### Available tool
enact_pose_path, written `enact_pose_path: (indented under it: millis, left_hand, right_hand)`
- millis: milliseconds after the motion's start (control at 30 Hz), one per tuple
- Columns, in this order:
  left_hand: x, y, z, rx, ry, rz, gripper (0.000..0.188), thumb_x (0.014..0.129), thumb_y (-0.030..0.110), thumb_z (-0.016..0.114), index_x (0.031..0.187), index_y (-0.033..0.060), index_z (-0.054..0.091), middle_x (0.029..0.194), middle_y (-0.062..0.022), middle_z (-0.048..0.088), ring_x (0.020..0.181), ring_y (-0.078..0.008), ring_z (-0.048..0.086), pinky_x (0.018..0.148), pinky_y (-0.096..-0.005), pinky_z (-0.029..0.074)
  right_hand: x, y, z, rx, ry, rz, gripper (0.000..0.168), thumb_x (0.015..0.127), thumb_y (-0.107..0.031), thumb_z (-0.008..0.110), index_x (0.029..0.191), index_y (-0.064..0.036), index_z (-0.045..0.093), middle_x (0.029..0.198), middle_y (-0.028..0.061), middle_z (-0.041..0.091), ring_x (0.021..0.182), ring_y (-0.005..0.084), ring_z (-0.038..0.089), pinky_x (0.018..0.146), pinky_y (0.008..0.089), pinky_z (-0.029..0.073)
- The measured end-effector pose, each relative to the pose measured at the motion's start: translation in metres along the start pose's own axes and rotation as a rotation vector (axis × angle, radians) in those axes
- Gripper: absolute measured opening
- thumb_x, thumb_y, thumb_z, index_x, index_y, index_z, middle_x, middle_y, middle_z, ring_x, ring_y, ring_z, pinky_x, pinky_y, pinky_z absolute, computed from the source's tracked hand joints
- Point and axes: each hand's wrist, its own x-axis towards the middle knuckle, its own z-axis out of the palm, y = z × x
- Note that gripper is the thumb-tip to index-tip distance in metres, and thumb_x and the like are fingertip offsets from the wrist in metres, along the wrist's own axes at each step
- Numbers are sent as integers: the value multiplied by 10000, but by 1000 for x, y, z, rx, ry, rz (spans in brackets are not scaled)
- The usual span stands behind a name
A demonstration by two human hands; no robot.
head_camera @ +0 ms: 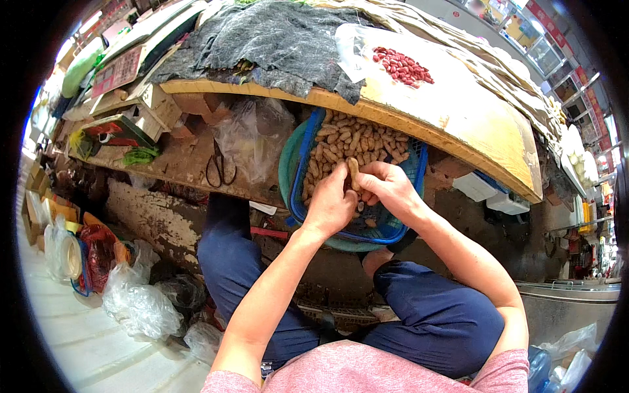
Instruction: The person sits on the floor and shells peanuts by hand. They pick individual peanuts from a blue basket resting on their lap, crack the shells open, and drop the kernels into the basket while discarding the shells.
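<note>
Between my two hands is an unshelled peanut [353,172], held upright over a blue plastic basket [296,196]. My left hand [330,200] grips its near side with thumb and fingers. From the right, the thumb and forefinger of my right hand [388,186] pinch the same pod. Many peanuts in their shells [339,137] fill the far part of the basket, and a few loose bits lie at its near end. A green basin [285,172] sits beneath the basket. My hands hide part of the basket's middle.
Red shelled kernels [400,66] lie on the wooden tabletop [471,108] beside a clear plastic bag [353,49]. Dark grey cloth [275,44] covers the table's left part. On the lower shelf are black-handled scissors [219,169] and another plastic bag [253,132]. Bags [140,299] crowd the floor at left.
</note>
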Motion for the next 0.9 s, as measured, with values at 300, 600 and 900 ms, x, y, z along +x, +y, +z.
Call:
enact_pose_path:
  millis: [300, 600, 900]
  left_hand:
    - [-6, 15, -10, -267, -145, -23, 503, 831, -90, 637, 1303, 9, 494, 924, -49, 656, 855, -124, 647, 768, -276, 531]
    - [-10, 29, -21, -367, -228, -94, 720, 806, -94, 730, 1448, 49, 437, 926, -10, 646, 835, -81, 623, 744, -244, 528]
    - [-14, 33, -11, -374, -212, 35, 710, 797, -114, 722, 1436, 51, 460, 882, 8, 634, 813, -64, 606, 760, -242, 530]
  right_hand:
    - [-2, 9, -9, -127, 74, -58, 262, 907, -211, 674, 948, 47, 654, 821, 70, 671, 688, 103, 598, 621, 267, 505]
    - [-1, 11, -11, -170, 58, -195, 275, 901, -215, 692, 981, 48, 668, 804, 66, 673, 755, 112, 608, 676, 283, 504]
    - [-7, 7, -12, -234, 113, -237, 263, 917, -217, 698, 940, 43, 667, 776, 58, 672, 721, 99, 595, 633, 285, 499]
